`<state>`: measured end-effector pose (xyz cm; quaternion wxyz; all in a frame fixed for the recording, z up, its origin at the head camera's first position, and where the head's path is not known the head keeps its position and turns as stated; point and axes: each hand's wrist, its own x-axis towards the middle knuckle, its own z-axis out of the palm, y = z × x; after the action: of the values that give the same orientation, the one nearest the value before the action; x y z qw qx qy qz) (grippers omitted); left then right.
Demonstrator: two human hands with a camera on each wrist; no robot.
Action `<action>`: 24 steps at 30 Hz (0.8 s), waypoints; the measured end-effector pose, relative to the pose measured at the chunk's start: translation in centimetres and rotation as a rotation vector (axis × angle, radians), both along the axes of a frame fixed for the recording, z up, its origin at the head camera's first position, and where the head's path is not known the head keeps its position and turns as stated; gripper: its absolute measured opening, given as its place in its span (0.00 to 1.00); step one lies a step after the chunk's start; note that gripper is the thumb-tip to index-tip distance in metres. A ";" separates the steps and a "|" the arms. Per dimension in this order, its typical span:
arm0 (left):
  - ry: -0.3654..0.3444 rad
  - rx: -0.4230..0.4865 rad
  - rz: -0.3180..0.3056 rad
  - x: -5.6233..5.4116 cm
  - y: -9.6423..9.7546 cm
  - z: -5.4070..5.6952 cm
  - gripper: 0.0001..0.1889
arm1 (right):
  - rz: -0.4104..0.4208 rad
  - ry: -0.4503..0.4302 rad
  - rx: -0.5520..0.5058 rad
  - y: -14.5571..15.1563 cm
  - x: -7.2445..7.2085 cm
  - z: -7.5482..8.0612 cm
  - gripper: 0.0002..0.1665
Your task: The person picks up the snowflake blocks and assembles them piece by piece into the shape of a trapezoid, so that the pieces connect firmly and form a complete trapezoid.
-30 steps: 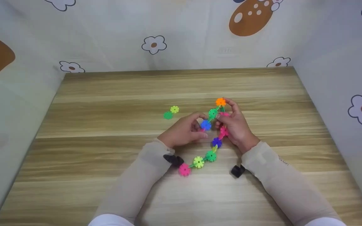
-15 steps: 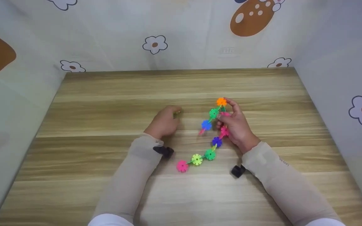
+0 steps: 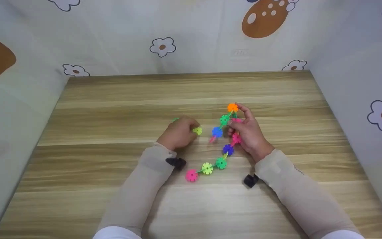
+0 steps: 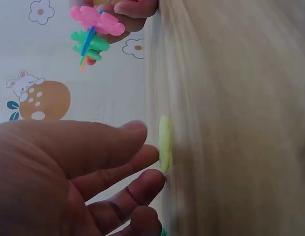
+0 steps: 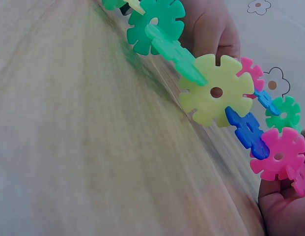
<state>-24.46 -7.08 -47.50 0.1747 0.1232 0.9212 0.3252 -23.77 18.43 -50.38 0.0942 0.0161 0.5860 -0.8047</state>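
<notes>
My left hand [image 3: 178, 133] is at mid-table, its fingertips right at a yellow-green snowflake disc [image 3: 197, 130]. In the left wrist view this disc [image 4: 164, 143] shows edge-on by the table surface, and the thumb stands apart from it. A green disc [image 3: 176, 119] peeks out behind the hand, mostly hidden. With thumb and fingers my right hand [image 3: 249, 132] grips a chain of interlocked snowflake discs [image 3: 228, 150] near its orange disc [image 3: 233, 107]. One end with a blue disc [image 3: 217, 132] hangs to the left; the other runs down to a pink disc [image 3: 192, 175].
The wood-grain table [image 3: 111, 106] spreads around both hands. Pale printed walls [image 3: 194, 36] stand behind it and at both sides. A black wrist camera [image 3: 251, 181] hangs below the right sleeve, another [image 3: 176, 163] below the left.
My left hand has left the chain, gone to the loose discs, then come back slightly rightward with the yellow-green disc moved nearer the chain. My right hand keeps its grip, almost still.
</notes>
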 end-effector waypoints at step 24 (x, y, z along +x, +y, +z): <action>-0.258 0.333 -0.204 0.9 0.8 0.1 0.07 | -0.013 -0.004 0.011 0.1 0.0 -0.1 0.46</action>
<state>-23.60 -6.29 -47.45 0.3004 0.2003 0.8075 0.4664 -23.75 18.51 -50.50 0.0898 0.0220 0.5899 -0.8021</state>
